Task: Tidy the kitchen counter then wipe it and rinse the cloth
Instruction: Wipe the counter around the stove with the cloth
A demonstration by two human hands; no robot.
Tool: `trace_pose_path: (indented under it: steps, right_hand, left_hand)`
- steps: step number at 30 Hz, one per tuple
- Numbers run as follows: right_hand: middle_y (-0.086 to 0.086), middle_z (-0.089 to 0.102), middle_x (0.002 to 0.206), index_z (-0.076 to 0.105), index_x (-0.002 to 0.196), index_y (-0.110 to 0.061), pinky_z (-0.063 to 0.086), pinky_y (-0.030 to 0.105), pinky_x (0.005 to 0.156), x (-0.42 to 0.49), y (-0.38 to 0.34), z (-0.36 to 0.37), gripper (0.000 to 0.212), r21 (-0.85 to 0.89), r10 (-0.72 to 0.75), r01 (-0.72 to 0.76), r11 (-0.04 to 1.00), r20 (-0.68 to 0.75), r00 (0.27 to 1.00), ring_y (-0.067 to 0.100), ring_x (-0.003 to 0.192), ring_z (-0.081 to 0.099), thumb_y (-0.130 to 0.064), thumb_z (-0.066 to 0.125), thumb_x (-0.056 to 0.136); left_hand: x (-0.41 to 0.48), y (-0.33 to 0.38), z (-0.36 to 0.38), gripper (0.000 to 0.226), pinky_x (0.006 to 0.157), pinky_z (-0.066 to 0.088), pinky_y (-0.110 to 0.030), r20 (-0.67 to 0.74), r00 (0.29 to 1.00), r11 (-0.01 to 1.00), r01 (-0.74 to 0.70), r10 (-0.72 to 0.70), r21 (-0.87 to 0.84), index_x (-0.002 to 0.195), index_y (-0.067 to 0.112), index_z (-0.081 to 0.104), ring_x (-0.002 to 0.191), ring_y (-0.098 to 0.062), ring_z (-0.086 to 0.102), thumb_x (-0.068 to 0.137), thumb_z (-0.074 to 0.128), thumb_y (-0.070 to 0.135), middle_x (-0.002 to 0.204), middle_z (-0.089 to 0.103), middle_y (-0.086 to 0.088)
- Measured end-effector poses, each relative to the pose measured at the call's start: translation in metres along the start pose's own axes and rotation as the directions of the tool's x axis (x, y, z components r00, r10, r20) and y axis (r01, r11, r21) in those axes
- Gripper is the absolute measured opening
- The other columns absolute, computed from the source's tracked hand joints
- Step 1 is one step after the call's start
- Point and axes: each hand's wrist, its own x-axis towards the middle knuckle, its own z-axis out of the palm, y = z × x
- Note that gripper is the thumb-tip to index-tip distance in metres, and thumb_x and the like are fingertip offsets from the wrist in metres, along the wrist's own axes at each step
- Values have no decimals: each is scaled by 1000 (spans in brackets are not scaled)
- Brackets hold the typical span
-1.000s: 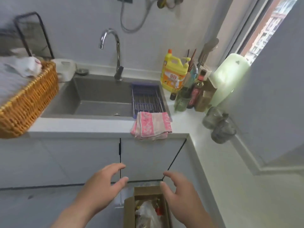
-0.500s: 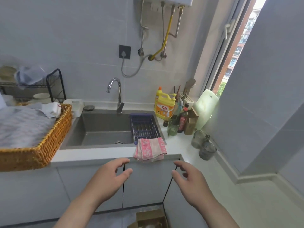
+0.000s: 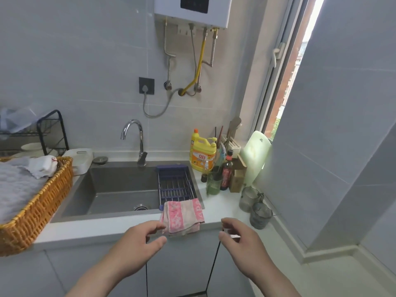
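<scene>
hands poised at the counter edge

cloth (image 3: 183,217), pink and folded, hangs over the front edge of the white counter (image 3: 102,227), just beyond the left hand (image 3: 137,245) and up-left of the right hand (image 3: 242,245). both grips are released, fingers loosely curved, holding nothing. past the cloth sits the sink (image 3: 120,189) with a blue rack (image 3: 175,185). far left of the left hand stands a wicker basket (image 3: 42,206); beyond the right hand stand two glass jars (image 3: 255,204) and a yellow detergent bottle (image 3: 202,154).

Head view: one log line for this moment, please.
left hand: open, near pink cloth | right hand: open, empty | cloth: draped over counter edge by sink
</scene>
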Motion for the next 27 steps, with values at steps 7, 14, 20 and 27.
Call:
trace_pose_path:
  steps: [7,14,20,27]
  right_hand:
    - [-20,61,116,58,115,-41,46,24,95,66,14,-5,27,107,-22,17,994,43,999,-5,110,53,-33,64,89]
    - [-22,61,112,57,97,-51,45,18,88,115,32,10,19,123,5,-18,992,107,994,-5,108,54,-34,63,89]
    - [-20,60,119,59,120,-36,45,19,90,170,56,33,31,71,121,-128,989,88,989,-6,109,53,-32,63,90]
    - [-19,56,118,57,129,-30,48,29,97,239,59,84,41,-26,289,-288,957,99,952,4,115,54,-39,61,90]
  left_hand:
    - [58,16,-1,25,88,37,-10,-35,999,998,11,-9,58,100,52,51,104,14,49,92,59,30,108,48,40]
    - [115,-6,14,25,89,38,-9,7,999,998,38,-39,44,98,53,53,110,14,50,91,60,29,113,54,36]
    - [195,-43,18,26,92,43,-18,70,996,998,53,-55,32,94,51,55,107,10,54,89,65,27,108,60,30]
    - [305,-111,30,26,95,46,-28,233,969,994,63,-83,90,108,36,62,106,-5,60,87,68,23,107,64,17]
